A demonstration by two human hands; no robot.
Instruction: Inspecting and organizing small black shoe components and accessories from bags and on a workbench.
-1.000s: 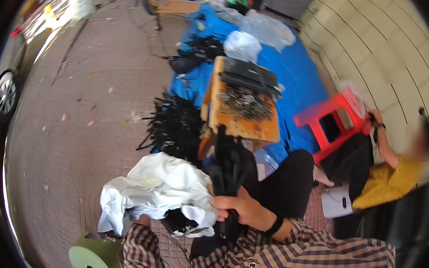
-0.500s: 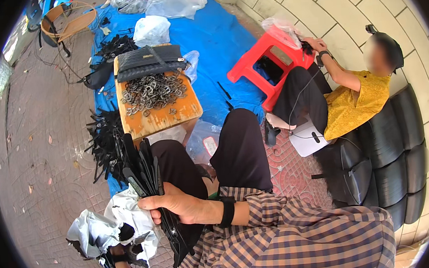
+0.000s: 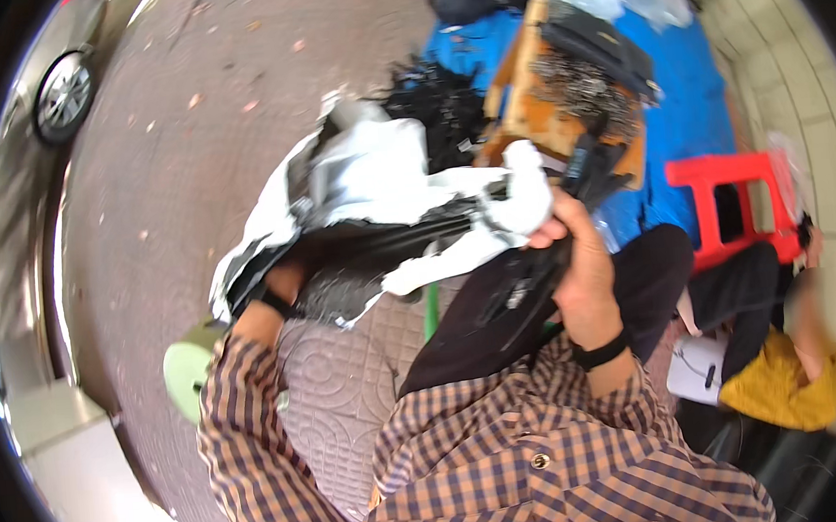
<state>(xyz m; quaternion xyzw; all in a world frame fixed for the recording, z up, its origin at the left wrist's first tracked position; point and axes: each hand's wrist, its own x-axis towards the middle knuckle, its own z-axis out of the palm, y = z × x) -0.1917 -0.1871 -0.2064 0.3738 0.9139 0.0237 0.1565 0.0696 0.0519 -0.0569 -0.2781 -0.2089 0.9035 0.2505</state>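
Note:
A torn white plastic bag (image 3: 372,157) with a dark inside gapes in front of me, raised over the paving. My left hand (image 3: 286,282) reaches into its mouth at the left, and the bag hides the fingers. On the right, my right hand (image 3: 583,264) is closed round a bundle of black straps (image 3: 526,282). The bag's crumpled white edge is also caught at its thumb and fingertips. The straps stick out above and below the fist, somewhat blurred. Beyond it stands a worn wooden table (image 3: 542,121) bearing a heap of small metal buckles (image 3: 569,86).
A black pouch (image 3: 602,49) lies on the table. Black straps (image 3: 437,109) are heaped beside it, by a blue tarp (image 3: 666,137). At the right, a person in yellow (image 3: 785,381) sits near a red stool (image 3: 722,170). A pale green object (image 3: 184,374) stands by my left arm.
My view has swung left. The bag has come up and spread open in front of me with my left hand in it. My right hand, still holding the straps, now meets the bag's edge.

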